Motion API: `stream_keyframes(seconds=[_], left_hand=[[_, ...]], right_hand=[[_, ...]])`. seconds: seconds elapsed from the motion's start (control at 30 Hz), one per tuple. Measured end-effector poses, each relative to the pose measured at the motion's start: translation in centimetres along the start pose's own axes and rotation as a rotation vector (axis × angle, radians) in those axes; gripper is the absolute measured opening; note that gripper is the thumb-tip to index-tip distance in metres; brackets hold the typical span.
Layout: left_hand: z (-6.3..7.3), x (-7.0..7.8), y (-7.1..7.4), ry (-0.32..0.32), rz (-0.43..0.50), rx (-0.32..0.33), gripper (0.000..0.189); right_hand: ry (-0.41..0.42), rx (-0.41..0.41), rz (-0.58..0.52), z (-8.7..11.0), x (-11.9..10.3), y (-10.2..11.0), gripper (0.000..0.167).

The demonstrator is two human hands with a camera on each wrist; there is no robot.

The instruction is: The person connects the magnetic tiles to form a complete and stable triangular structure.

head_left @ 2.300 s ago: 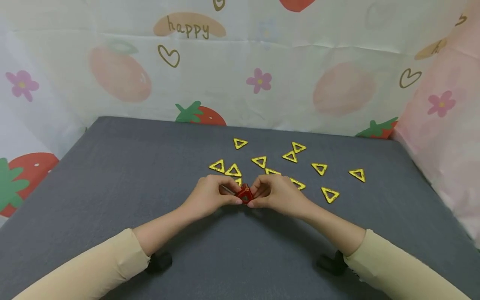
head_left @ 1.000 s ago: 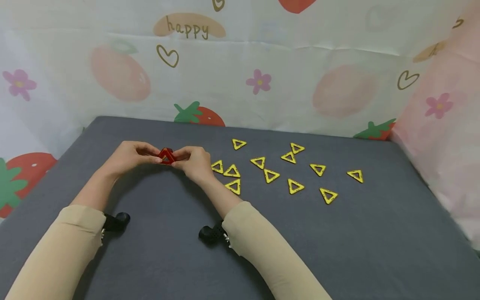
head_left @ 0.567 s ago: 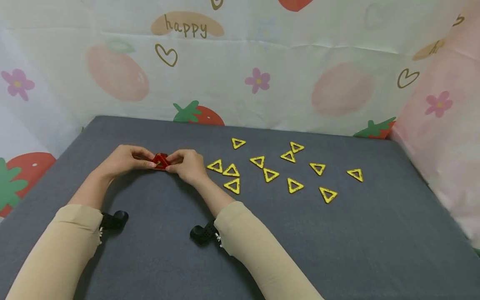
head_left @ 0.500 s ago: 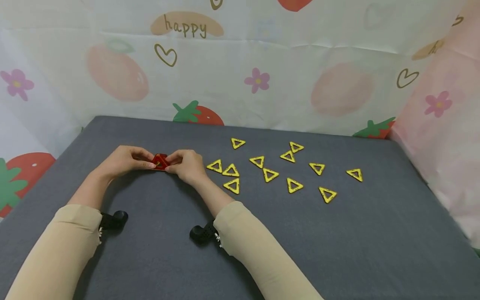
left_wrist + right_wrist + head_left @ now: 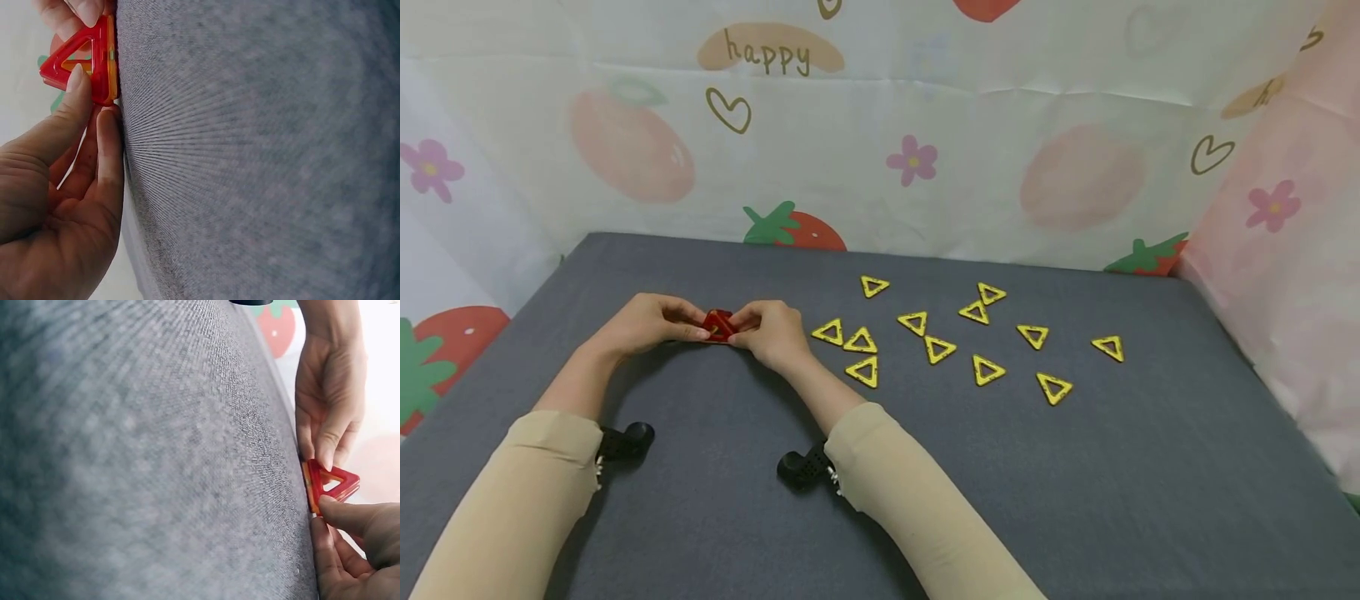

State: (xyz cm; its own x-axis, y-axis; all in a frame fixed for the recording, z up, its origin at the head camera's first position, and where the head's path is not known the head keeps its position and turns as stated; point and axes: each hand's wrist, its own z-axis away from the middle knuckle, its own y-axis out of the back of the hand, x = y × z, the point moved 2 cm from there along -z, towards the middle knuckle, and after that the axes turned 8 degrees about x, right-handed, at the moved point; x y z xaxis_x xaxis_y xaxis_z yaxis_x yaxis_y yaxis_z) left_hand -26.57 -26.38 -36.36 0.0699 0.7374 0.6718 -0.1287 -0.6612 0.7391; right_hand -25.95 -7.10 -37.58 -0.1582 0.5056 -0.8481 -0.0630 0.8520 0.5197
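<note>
A small pyramid of red triangular magnetic tiles (image 5: 718, 326) stands at the left part of the table. In the left wrist view its red side tile (image 5: 100, 78) rises from an orange-yellow tile (image 5: 112, 69) at the base, close against the cloth. My left hand (image 5: 651, 322) pinches the pyramid's left side, the thumb lying on a red face. From the other side my right hand (image 5: 772, 335) pinches it too, thumb near the lower corner in the right wrist view. Fingers hide parts of the pyramid's sides.
Several yellow triangular tiles lie flat from the middle to the right, the nearest a yellow tile (image 5: 828, 332) just right of my right hand. Dark grey cloth (image 5: 1075, 500) covers the table. A printed curtain (image 5: 970, 100) hangs along the back and sides.
Both hands have carried the red pyramid from the table's middle to the left and lowered it onto the cloth. Over the last half second it has barely moved.
</note>
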Motion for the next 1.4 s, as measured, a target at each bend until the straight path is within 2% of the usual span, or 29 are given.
stream_keyframes(seconds=[0.2,0.43,0.7,1.03,1.2,1.3,1.4], left_hand=[[0.0,0.1,-0.1,0.012,0.003,-0.008,0.044],[-0.1,-0.2,-0.2,0.012,0.064,-0.043,0.044],[0.0,0.0,-0.2,0.020,0.058,-0.056,0.049],[0.3,0.7,-0.4,-0.001,0.083,-0.071,0.065],[0.6,1.1,-0.5,0.009,0.109,-0.070,0.074],[0.7,1.5,-0.4,0.014,0.125,-0.038,0.078],[0.8,2.2,-0.2,0.004,0.135,0.040,0.079]], right_hand=[[0.008,0.002,0.003,-0.2,0.3,-0.1,0.015],[0.012,-0.007,0.010,-0.2,0.3,-0.1,0.016],[0.007,-0.010,0.008,0.2,-0.2,0.2,0.018],[-0.010,-0.024,0.019,0.1,-0.4,0.5,0.022],[-0.036,-0.044,0.016,0.1,-0.8,1.2,0.025],[-0.038,-0.048,0.007,0.2,-1.2,1.8,0.027],[-0.016,-0.056,-0.008,0.1,-1.6,2.5,0.029]])
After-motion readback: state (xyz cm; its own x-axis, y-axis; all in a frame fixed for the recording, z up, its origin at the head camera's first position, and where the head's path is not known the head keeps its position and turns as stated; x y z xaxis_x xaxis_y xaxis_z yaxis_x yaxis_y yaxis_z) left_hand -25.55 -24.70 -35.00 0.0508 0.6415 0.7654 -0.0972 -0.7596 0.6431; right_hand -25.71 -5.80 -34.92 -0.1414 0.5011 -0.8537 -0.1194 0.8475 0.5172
